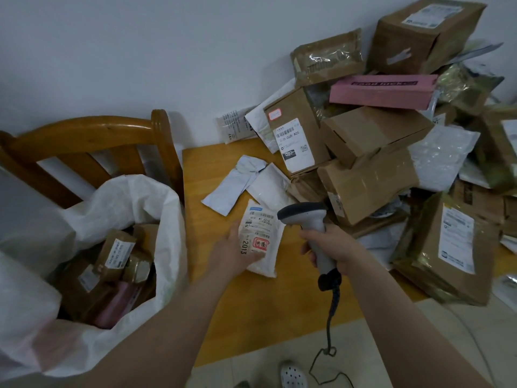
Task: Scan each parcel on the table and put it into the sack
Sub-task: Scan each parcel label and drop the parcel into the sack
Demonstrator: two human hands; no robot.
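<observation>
Two hands working over table (251,303). Left hand (233,249) gripping white mailer (263,242) by left edge, fingers curling over label, label facing up; mailer on or just above table, cannot tell. Right hand (333,246) wrapping fingers round scanner (303,217) handle, head pointing toward mailer. Sack (156,208) standing open left of table, boxes inside. Two envelopes (237,183) lying beyond mailer. Parcel pile (377,135) filling far right. Chair (84,135) behind sack.
</observation>
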